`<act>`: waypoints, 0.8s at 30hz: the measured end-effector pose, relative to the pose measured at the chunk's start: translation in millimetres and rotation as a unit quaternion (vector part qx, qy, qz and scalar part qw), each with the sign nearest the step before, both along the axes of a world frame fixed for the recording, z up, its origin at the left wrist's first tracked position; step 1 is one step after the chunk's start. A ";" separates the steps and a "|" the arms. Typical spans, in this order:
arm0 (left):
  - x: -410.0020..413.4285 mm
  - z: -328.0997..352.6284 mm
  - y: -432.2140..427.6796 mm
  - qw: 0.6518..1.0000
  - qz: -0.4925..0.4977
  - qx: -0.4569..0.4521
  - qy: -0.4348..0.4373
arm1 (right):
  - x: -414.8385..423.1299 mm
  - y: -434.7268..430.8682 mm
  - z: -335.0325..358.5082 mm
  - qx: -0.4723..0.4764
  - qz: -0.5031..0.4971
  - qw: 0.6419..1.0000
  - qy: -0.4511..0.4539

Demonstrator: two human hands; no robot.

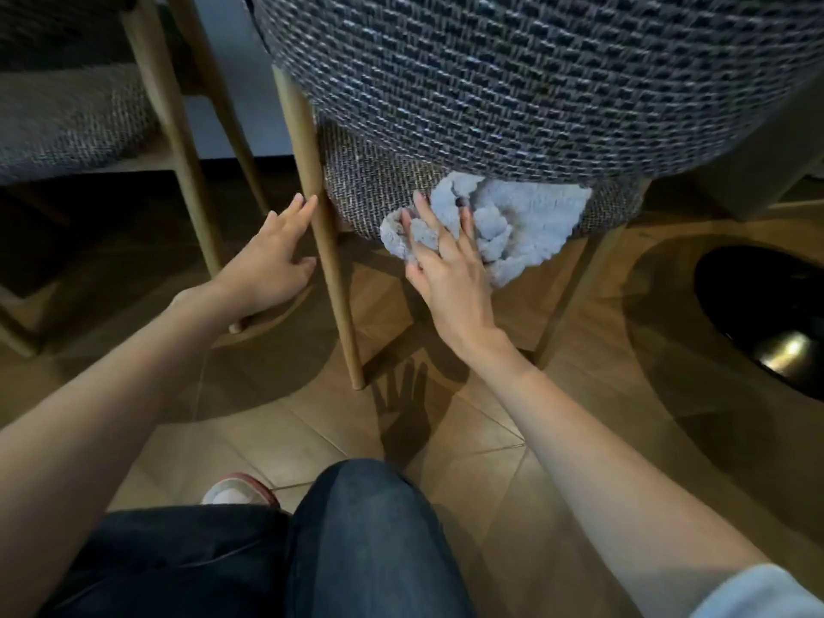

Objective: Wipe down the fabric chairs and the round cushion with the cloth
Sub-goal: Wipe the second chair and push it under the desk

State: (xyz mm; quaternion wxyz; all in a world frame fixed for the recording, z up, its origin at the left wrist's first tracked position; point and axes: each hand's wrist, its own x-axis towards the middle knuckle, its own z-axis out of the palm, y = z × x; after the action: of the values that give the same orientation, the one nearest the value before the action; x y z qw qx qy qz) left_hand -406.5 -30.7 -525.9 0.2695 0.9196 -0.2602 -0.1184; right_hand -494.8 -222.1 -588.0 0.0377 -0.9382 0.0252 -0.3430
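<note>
Waiting chair (pixel 67 122): upper left of the frame, blurred, with neither hand on it. It looks yet to be wiped and could get skipped.
Left hand (pixel 267 260): left of centre, fingers straight and released, tips touching the wooden leg (pixel 321 216), thumb just beside it. It grasps nothing, so a hard wipe could, I judge, push the chair across the tiled floor (pixel 267 430).
Right hand (pixel 450 278): centre, fingers spread and fairly straight, pressing the cloth flat rather than clenching it.
Cloth (pixel 526 225): pale blue and bunched, pinned against the seat edge (pixel 356 189) at centre, with a loose flap hanging right of the palm. Held only by pressure, it could slip down, and the bunching means little of it meets the weave.
Blue woven upholstery (pixel 535 82): fills the upper right, overhanging the cloth's top. I cannot tell whether it is the chair back or the round cushion. It hides the strip just above the cloth, which may get missed.
Black object (pixel 758 305): right edge, on the floor and well apart, so it poses little hazard.
</note>
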 end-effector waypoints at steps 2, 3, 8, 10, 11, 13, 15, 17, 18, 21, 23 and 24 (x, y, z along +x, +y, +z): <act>3.8 2.0 7.2 1.000 0.018 -0.013 0.006 | 10.8 12.2 5.3 -0.026 0.027 0.999 -0.013; 4.8 2.1 9.3 1.000 0.022 -0.017 0.002 | 16.9 18.6 8.1 -0.042 0.036 0.998 -0.024; 5.9 -0.5 11.4 0.999 0.028 -0.027 -0.008 | 52.9 41.1 12.5 -0.158 0.046 0.986 -0.023; 5.3 -1.4 10.8 0.999 0.032 -0.026 -0.008 | 56.9 42.1 12.9 -0.194 0.034 0.980 0.011; 4.9 -1.7 10.3 0.999 0.032 -0.028 -0.007 | 55.1 40.0 12.3 -0.209 0.036 0.977 0.022; 3.1 -0.1 7.7 0.999 0.024 -0.035 -0.005 | 44.1 30.1 12.5 -0.228 0.037 0.973 0.012; 0.0 2.9 1.7 0.999 0.007 -0.042 -0.015 | 27.5 11.4 12.9 -0.227 0.044 0.973 -0.016; -5.4 6.1 -7.2 0.998 -0.023 -0.050 -0.031 | 8.8 -16.8 9.5 -0.210 0.049 0.976 -0.018; -8.5 6.8 -12.1 0.997 -0.043 -0.051 -0.039 | 0.1 -33.1 7.9 -0.202 0.047 0.978 -0.001; -18.6 4.2 -25.4 0.993 -0.098 -0.031 -0.050 | -26.8 -76.5 7.9 -0.194 0.015 0.977 0.083; -24.3 -0.2 -32.1 0.992 -0.118 -0.010 -0.048 | -46.7 -98.2 13.2 -0.142 -0.016 0.984 0.107; -26.6 -2.6 -34.4 0.991 -0.124 0.000 -0.048 | -56.2 -105.2 16.5 -0.100 -0.034 0.988 0.110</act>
State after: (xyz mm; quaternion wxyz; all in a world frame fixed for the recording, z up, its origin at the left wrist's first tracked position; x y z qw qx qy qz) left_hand -433.1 -65.1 -528.5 0.2404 0.8848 -0.3846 -0.1068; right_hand -551.0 -327.4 -571.5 -0.0706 -0.9679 0.0267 -0.2396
